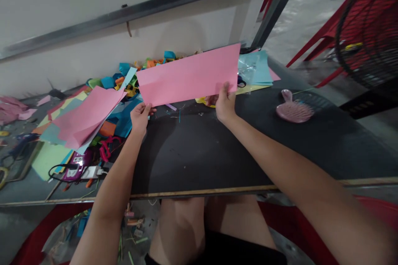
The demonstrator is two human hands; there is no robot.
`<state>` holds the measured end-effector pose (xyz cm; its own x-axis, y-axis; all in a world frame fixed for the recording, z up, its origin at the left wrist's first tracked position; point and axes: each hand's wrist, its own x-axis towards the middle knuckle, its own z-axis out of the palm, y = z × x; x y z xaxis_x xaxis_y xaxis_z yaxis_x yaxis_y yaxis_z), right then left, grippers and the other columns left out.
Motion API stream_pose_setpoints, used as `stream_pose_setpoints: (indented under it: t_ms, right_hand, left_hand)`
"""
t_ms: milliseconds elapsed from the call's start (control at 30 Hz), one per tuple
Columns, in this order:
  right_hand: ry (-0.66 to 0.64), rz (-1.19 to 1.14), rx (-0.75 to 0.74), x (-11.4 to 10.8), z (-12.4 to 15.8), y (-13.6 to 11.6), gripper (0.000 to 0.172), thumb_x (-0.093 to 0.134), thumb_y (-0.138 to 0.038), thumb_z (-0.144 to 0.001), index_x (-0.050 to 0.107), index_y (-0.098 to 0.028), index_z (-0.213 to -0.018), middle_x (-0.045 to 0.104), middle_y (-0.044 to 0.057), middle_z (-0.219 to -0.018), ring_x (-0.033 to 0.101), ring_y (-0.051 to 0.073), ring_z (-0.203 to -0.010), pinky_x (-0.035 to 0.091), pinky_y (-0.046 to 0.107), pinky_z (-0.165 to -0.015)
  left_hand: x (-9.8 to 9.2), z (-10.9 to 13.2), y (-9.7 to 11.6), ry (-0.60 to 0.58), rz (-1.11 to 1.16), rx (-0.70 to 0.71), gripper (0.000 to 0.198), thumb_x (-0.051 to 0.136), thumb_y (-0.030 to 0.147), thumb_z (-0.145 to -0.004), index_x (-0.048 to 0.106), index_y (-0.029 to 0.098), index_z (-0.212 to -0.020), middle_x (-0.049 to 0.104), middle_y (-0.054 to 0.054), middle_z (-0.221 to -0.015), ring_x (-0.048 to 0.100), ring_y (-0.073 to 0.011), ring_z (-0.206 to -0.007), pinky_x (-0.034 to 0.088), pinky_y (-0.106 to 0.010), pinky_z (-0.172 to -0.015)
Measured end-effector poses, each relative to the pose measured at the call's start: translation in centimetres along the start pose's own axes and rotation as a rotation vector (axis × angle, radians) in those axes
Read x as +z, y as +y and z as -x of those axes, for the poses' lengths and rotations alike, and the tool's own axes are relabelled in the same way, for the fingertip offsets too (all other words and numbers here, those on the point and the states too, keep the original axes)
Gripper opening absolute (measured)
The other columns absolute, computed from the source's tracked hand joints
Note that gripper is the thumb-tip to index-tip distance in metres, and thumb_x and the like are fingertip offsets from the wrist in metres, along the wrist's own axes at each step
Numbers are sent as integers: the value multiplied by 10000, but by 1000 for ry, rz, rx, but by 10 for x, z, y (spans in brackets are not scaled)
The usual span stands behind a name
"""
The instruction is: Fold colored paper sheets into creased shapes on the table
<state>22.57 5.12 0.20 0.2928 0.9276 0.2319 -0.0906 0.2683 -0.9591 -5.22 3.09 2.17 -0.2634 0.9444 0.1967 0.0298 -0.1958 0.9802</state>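
Note:
A long pink paper sheet [189, 75] is held up above the black table [199, 153], tilted with its right end higher. My left hand [141, 115] pinches its lower left corner. My right hand [224, 102] grips its lower edge near the right side, thumb in front. Both hands are closed on the sheet. A fold line shows near the sheet's left end.
A pile of coloured paper sheets and scraps [87, 116] lies at the left. A pink hairbrush [294, 110] rests at the right. Blue and yellow sheets [258, 70] lie behind. A power strip with cables [87, 172] sits near the front left edge. A red fan [370, 20] stands far right.

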Motion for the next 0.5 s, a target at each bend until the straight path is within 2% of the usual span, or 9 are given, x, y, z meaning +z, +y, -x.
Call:
stream_pose_setpoints:
  t_ms: [167,267,400,500]
  right_hand:
    - [-6,18,-23,1,-1,2,771,275,-922,-763,611,-229,-798,669,91,-681,687,217,-662,540,355,-550]
    - [-51,-14,-29,-4,-8,2,671,481,-881,-724,617,-225,-754,669,69,-688,653,189,-610,530,341,-533]
    - [-225,-70,-26,-14,-16,-2,453,809,-620,-609,647,-242,-798,673,24,-768,642,174,-702,543,336,-612]
    - [-345,-108,-14,-21,-17,-8,343,841,-498,-588,640,-254,-720,689,34,-990,642,185,-864,562,366,-758]
  left_hand:
    - [-1,-1,1,63,12,86,299,773,425,-734,647,171,-828,693,-11,-722,678,-114,-654,488,-211,-605]
    - [-5,-5,1,45,64,121,297,775,428,-724,635,195,-843,691,-11,-777,677,-116,-731,499,-216,-661]
    - [-14,-15,-1,28,110,126,295,785,425,-695,614,211,-806,661,-7,-782,647,-113,-762,487,-216,-679]
    - [-24,-21,0,52,117,153,323,816,412,-627,587,209,-731,677,-30,-907,637,-130,-798,482,-220,-668]
